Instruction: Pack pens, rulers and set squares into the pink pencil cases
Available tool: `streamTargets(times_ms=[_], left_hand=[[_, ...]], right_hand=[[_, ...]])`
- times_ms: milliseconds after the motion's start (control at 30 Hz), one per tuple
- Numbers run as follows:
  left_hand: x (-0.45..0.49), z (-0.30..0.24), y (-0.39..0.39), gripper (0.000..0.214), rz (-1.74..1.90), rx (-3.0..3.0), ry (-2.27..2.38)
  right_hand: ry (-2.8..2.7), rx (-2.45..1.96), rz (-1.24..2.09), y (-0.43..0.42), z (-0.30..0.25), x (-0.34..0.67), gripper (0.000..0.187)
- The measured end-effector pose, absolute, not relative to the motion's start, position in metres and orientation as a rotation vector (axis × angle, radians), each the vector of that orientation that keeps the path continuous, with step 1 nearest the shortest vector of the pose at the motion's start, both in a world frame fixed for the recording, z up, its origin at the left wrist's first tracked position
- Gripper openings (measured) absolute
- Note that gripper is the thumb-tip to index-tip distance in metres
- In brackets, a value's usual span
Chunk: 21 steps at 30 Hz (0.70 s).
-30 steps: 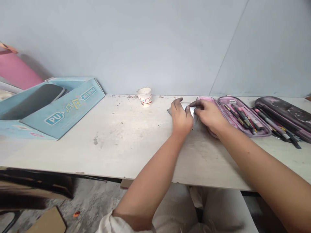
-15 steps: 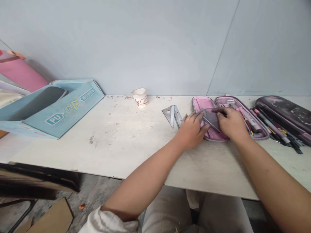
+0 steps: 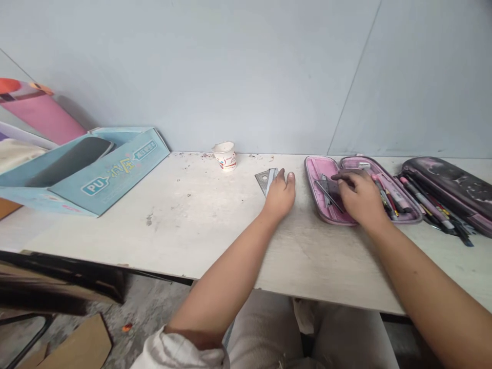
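My left hand (image 3: 280, 195) lies flat on the white table (image 3: 200, 220), its fingers stretched over clear plastic set squares (image 3: 265, 179). My right hand (image 3: 359, 197) rests in the open pink pencil case (image 3: 326, 215), fingertips pressing a dark flat ruler piece (image 3: 328, 189) into the left half. The case's right half holds several pens (image 3: 388, 192).
A small paper cup (image 3: 225, 154) stands by the wall. A light blue cardboard box (image 3: 92, 171) lies at the left, a pink roll (image 3: 38, 110) behind it. A dark pencil case (image 3: 449, 192) with pens lies at the right. Cardboard scraps lie on the floor below.
My right hand carried a dark flat piece from the set squares into the pink case. My left hand went to the case and has come back onto the set squares.
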<state>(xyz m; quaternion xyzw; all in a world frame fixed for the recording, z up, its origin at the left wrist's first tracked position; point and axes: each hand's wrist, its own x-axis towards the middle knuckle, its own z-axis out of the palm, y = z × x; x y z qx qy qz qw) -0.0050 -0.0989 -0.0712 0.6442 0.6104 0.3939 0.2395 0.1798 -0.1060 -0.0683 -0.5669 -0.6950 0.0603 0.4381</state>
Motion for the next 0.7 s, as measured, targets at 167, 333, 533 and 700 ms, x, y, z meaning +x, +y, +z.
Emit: streamTargets(times_ms=[167, 333, 533, 700], left_hand=[[-0.008, -0.065, -0.097, 0.060, 1.231, 1.489, 1.647], [-0.005, -0.065, -0.096, 0.074, 1.268, 1.278, 1.533], [-0.006, -0.066, -0.099, 0.078, 1.340, 1.135, 1.468], [-0.004, -0.066, -0.098, 0.078, 1.311, 1.126, 1.456]], right_hand=[[-1.579, -1.234, 0.691, -0.107, -0.046, 0.146, 0.024], [-1.352, -1.134, 1.287, -0.093, -0.034, 0.098, 0.039], [-1.294, -1.306, 1.409, -0.073, -0.036, 0.076, 0.057], [-1.469, -1.443, 1.301, -0.078, -0.050, 0.072, 0.037]])
